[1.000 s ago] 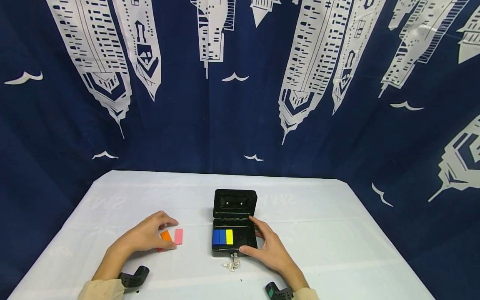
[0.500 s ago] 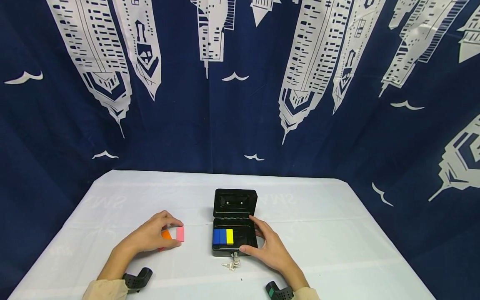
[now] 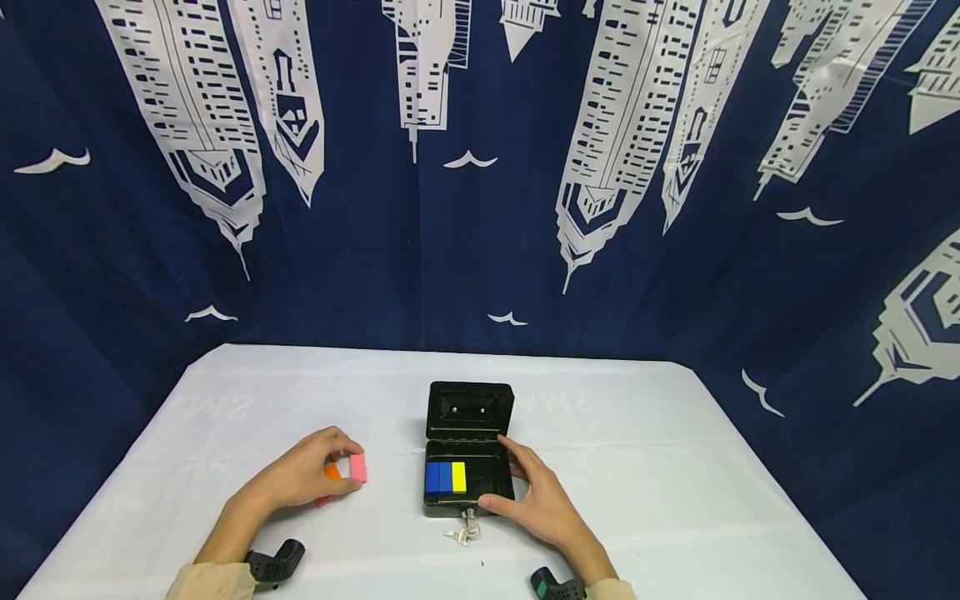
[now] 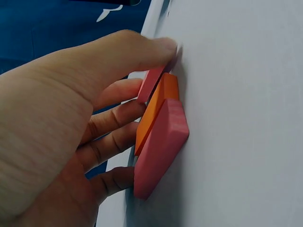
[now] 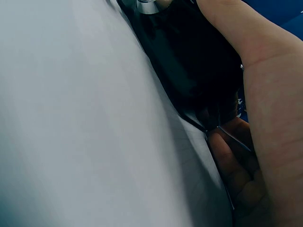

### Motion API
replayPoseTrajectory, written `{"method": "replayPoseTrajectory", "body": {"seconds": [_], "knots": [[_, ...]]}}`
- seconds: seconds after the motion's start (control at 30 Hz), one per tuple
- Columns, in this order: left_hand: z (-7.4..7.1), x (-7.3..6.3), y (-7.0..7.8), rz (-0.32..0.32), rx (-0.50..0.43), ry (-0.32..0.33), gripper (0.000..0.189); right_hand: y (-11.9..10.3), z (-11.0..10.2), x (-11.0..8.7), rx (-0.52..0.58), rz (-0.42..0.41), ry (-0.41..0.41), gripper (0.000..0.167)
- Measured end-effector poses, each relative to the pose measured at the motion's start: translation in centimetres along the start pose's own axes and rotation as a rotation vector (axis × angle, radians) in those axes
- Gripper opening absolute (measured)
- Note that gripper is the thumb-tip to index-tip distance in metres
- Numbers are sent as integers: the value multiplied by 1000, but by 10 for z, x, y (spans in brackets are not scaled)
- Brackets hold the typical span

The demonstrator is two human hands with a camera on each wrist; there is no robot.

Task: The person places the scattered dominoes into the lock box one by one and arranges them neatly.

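Head view: the left hand (image 3: 302,473), lower left, pinches a pink block (image 3: 357,468); the right hand (image 3: 546,502), lower centre, grips the right side of a black box (image 3: 487,475) holding coloured blocks (image 3: 446,477).

Head view: worn high, faces forward and down; most distant of three, spans white table (image 3: 660,483) and blue backdrop (image 3: 465,242). Left wrist view: close range, looks along left hand (image 4: 66,109) at orange block (image 4: 157,106) and reddish block (image 4: 162,151); frame rolled, white table stands steep. Right wrist view: close range, looks past right hand (image 5: 272,94) at black box (image 5: 189,56); likewise rolled. Head and left wrist share left hand, orange block; head and right wrist share right hand, black box.
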State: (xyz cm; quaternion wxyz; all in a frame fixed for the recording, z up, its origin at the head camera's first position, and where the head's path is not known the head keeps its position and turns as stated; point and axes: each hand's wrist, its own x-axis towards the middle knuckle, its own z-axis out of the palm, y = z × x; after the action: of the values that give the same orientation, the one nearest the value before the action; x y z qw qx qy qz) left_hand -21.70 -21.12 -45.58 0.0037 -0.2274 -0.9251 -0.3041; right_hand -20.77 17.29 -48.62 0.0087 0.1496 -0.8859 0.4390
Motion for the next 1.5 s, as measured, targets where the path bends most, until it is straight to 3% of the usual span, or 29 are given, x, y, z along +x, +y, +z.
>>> {"method": "replayPoseTrajectory", "body": {"seconds": [0.57, 1.5], "knots": [[3, 3, 1, -46, 11, 36, 44, 2, 1, -1, 2, -1, -3, 94], [5, 7, 10, -32, 2, 87, 41, 1, 0, 0, -3, 1, 6, 93]]}}
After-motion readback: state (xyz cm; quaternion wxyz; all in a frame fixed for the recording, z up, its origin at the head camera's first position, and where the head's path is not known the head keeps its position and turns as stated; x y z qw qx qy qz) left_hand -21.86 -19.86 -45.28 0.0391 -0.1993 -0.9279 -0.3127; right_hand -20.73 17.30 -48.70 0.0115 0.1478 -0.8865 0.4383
